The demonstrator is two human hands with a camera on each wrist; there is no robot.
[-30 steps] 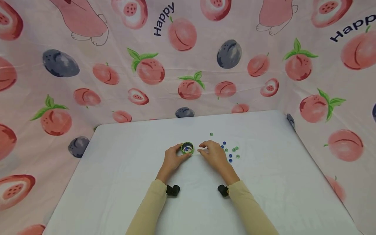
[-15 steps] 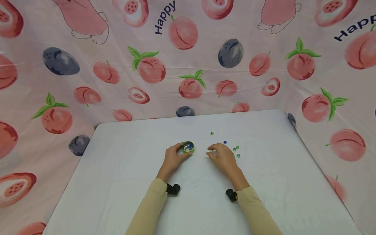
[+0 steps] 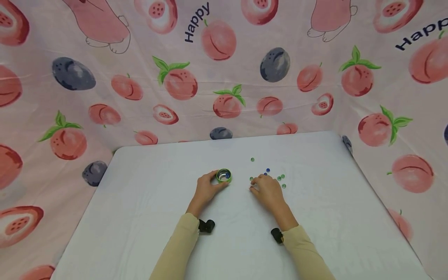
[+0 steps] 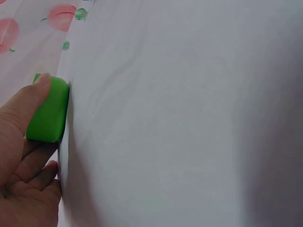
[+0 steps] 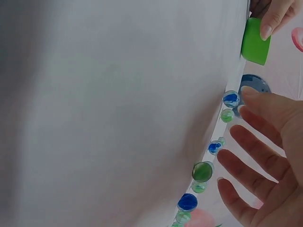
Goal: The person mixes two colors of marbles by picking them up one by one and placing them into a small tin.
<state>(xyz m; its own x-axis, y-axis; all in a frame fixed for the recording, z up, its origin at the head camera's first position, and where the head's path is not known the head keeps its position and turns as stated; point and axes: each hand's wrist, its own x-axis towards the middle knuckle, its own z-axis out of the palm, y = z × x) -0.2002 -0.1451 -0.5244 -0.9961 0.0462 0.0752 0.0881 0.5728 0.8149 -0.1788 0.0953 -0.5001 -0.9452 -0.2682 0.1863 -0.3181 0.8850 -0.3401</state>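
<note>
My left hand (image 3: 206, 190) grips a small green bowl (image 3: 229, 179) with a shiny metallic inside, thumb on the near side and fingers round the far side. A blue marble (image 3: 227, 176) lies inside it. The left wrist view shows the bowl's green outer wall (image 4: 49, 111) low on the table. To the right, my right hand (image 3: 269, 192) is low over the table with its fingers spread and relaxed. A blue marble (image 5: 231, 99) is right at its thumb and index fingertips, with a green marble (image 5: 227, 116) beside it.
Several loose marbles lie round the right hand, among them a green marble (image 3: 252, 159) farther back, a blue marble (image 3: 268, 170) and a green marble (image 3: 284, 186) on the right. The white table (image 3: 140, 217) ends at a fruit-print cloth (image 3: 196, 116) behind.
My right hand has moved right, away from the bowl, and its fingers are now lower among the marbles. A green marble now shows by its fingertips. The left hand stays on the bowl.
</note>
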